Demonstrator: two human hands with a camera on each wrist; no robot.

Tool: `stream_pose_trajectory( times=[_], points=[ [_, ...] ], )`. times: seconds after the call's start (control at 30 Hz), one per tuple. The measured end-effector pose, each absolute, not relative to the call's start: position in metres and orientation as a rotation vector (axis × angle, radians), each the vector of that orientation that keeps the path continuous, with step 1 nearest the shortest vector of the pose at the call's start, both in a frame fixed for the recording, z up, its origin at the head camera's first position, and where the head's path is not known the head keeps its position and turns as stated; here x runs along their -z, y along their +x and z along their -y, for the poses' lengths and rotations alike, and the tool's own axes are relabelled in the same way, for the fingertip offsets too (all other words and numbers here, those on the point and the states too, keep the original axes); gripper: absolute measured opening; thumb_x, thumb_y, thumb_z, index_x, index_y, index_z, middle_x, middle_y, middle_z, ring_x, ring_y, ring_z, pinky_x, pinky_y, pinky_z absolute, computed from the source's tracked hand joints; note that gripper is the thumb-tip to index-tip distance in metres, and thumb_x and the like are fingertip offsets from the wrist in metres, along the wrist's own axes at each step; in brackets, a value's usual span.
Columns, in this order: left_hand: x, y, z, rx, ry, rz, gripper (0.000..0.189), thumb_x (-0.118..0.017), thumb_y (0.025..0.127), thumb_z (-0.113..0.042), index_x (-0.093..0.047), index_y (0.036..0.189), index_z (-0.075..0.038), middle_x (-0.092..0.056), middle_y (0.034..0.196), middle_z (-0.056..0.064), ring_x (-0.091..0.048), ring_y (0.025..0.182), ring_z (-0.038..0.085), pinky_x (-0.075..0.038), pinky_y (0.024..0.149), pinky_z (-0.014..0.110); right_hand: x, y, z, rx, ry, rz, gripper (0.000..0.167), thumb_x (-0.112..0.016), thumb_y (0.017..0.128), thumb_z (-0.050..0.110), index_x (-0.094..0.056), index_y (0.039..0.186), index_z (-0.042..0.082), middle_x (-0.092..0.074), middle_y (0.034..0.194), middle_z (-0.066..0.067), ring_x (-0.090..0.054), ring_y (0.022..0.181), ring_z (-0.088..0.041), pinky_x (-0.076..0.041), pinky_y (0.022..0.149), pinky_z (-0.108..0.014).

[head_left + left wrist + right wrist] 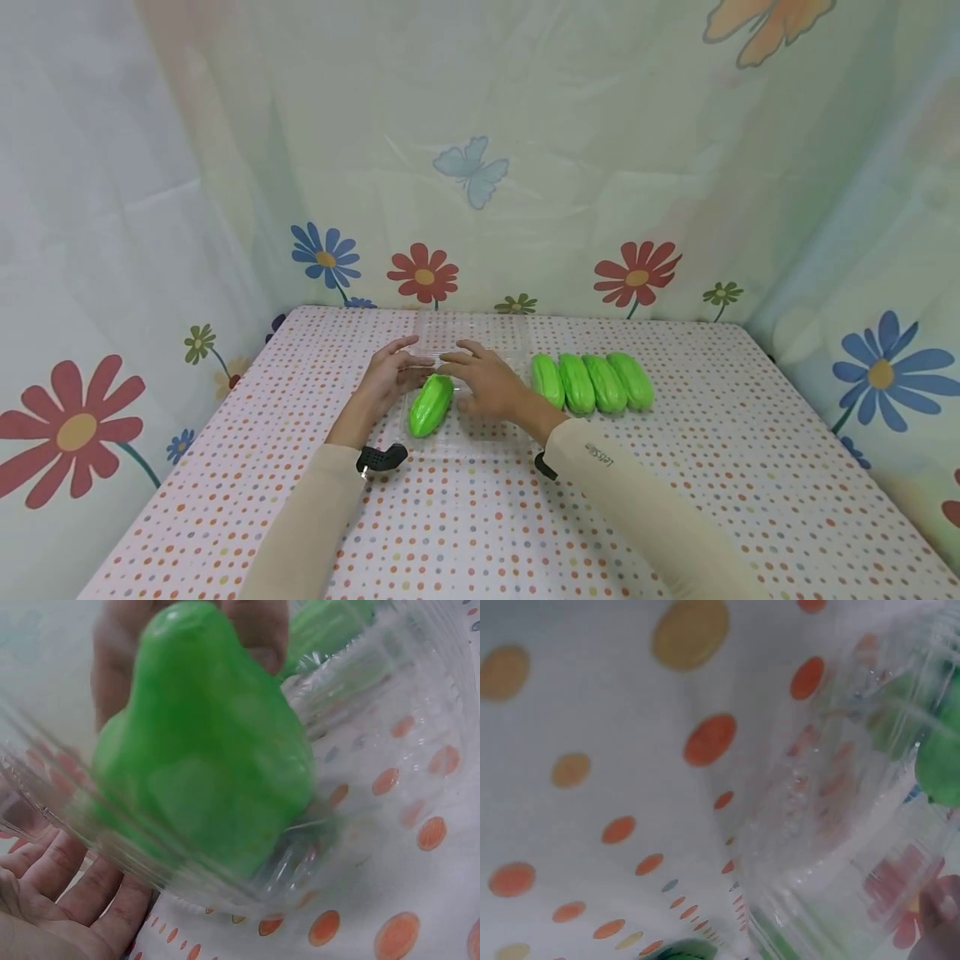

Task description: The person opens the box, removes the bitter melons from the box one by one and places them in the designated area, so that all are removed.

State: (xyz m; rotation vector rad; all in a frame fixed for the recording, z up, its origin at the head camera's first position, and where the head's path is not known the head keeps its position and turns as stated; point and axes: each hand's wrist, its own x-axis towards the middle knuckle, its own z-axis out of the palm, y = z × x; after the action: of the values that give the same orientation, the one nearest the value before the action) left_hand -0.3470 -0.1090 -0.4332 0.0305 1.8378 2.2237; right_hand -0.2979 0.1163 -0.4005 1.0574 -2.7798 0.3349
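A green, ridged, cucumber-shaped vegetable (431, 406) lies slanted in a clear plastic container (480, 437), between the two hands. My left hand (386, 383) is beside the container's left wall, its fingers reaching inward; the left wrist view shows those fingers (82, 900) loosely bent outside the clear wall. My right hand (487, 383) arches over the container at the vegetable's far end, thumb apart from it in the head view. Seen from the left wrist, the right fingers (112, 667) show behind the vegetable (202, 757), whose near end is blurred.
Several matching green vegetables (592, 383) lie side by side in a row right of the container. A dotted cloth covers the table (480, 533). A flower-printed curtain (555, 192) rises behind its far edge and along both sides.
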Motion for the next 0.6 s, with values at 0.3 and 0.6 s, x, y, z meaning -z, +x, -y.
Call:
stream_pose_trajectory(
  times=[0.3, 0.6],
  points=[
    [0.432, -0.349, 0.108, -2.211, 0.043, -1.862, 0.054, -0.044, 0.102, -0.008, -0.039, 0.155, -0.011, -0.074, 0.115, 0.012, -0.073, 0.101, 0.023, -0.053, 0.099, 0.044, 0.407, -0.289, -0.113, -0.047, 1.328, 2.723, 0.074, -0.073, 0.09, 0.023, -0.04, 0.157, 0.026, -0.036, 0.163, 0.001, -0.017, 0.156, -0.03, -0.027, 0.12, -0.054],
    [0.432, -0.349, 0.108, -2.227, 0.019, -1.83, 0.053, -0.045, 0.101, -0.007, -0.041, 0.154, -0.012, -0.073, 0.117, 0.016, -0.073, 0.101, 0.024, -0.057, 0.093, 0.039, 0.406, -0.288, -0.108, -0.048, 1.391, 2.646, 0.063, -0.069, 0.094, 0.019, -0.045, 0.152, 0.017, -0.04, 0.161, -0.003, -0.026, 0.153, -0.027, -0.034, 0.117, -0.051]
  ],
)
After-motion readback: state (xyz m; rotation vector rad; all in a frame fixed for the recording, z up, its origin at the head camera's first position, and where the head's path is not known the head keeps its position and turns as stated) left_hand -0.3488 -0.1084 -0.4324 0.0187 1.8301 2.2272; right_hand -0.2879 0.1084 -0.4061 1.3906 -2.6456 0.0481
